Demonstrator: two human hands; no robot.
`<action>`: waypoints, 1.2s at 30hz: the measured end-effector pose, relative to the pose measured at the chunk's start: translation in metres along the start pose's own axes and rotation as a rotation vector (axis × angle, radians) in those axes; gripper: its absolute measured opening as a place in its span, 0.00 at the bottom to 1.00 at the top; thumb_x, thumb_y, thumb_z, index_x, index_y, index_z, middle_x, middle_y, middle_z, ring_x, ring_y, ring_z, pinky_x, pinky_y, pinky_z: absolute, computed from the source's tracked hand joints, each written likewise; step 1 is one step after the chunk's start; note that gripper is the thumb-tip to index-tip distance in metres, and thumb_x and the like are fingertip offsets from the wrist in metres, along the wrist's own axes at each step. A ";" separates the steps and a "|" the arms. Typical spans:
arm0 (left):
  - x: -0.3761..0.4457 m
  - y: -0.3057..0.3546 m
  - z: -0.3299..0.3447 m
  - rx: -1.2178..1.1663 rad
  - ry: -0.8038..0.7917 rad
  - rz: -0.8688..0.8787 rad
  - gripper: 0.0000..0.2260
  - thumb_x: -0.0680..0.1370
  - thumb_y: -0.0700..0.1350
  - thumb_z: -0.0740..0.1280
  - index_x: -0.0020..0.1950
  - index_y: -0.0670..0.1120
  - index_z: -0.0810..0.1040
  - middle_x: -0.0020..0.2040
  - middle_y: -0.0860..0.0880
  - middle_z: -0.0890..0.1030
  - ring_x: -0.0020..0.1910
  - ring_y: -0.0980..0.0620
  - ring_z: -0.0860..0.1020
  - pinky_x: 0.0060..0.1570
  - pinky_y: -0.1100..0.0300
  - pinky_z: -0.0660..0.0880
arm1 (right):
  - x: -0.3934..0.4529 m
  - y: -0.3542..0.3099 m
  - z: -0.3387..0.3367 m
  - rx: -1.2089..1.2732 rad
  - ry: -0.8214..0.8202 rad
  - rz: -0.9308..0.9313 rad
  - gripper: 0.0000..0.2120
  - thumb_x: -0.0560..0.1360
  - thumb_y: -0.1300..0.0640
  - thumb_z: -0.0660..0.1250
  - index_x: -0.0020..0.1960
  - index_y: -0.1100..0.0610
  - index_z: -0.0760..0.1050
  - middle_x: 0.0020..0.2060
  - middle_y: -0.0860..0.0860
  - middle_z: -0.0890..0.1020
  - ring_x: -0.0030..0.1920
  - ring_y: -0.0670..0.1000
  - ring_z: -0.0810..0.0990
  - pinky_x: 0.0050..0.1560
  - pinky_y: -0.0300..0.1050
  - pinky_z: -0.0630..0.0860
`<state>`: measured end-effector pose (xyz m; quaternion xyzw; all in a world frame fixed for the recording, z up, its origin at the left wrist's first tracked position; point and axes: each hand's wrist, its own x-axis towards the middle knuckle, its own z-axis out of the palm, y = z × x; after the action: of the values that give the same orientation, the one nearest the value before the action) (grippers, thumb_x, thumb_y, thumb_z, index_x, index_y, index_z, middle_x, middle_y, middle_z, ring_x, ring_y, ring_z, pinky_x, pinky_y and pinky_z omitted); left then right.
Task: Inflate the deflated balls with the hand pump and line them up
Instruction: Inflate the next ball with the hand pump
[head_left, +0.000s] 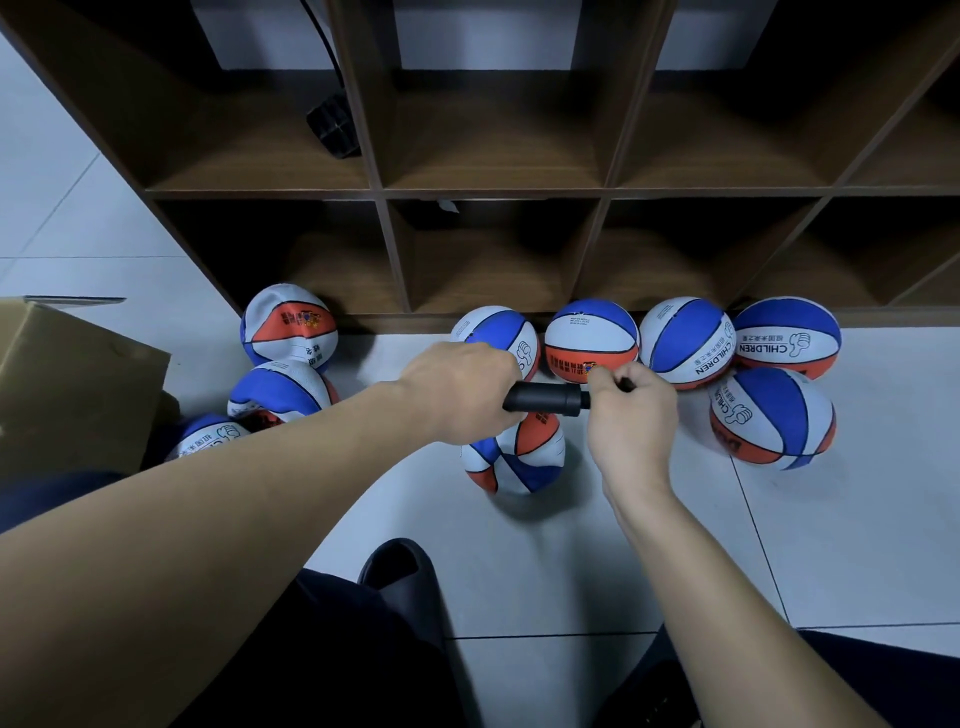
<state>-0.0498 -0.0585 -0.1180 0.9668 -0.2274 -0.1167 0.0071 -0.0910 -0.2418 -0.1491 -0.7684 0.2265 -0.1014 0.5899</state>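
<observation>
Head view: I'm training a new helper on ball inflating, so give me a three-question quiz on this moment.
1. True or false: the left hand grips the black hand pump.
2. What does the right hand pinch? A) the pump's nozzle end B) a ball C) the cardboard box
3. Fill in: the crumpled deflated ball lies on the floor directly below the ____.

Key: 1 true; 2 A; 3 pump.
</observation>
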 end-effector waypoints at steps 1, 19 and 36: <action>0.000 0.002 0.001 -0.007 -0.004 0.004 0.13 0.80 0.56 0.65 0.41 0.50 0.75 0.35 0.51 0.78 0.34 0.48 0.77 0.34 0.54 0.74 | -0.001 0.001 0.002 -0.009 -0.008 -0.002 0.19 0.79 0.60 0.68 0.33 0.54 0.63 0.23 0.43 0.64 0.28 0.46 0.63 0.32 0.43 0.65; 0.003 -0.026 -0.008 -0.058 0.028 -0.035 0.16 0.80 0.58 0.68 0.37 0.51 0.73 0.33 0.51 0.77 0.32 0.51 0.75 0.32 0.56 0.67 | 0.043 -0.004 -0.052 0.006 0.080 0.074 0.16 0.73 0.56 0.68 0.35 0.61 0.64 0.31 0.54 0.62 0.37 0.57 0.59 0.37 0.53 0.61; -0.001 0.003 0.002 -0.045 -0.018 0.018 0.14 0.81 0.57 0.65 0.41 0.50 0.75 0.35 0.51 0.78 0.34 0.48 0.77 0.36 0.53 0.76 | 0.000 0.007 0.006 -0.045 -0.009 -0.001 0.19 0.80 0.56 0.68 0.34 0.56 0.65 0.25 0.44 0.64 0.30 0.47 0.62 0.30 0.39 0.62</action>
<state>-0.0523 -0.0609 -0.1194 0.9632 -0.2336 -0.1302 0.0277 -0.0898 -0.2378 -0.1578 -0.7820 0.2255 -0.0931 0.5735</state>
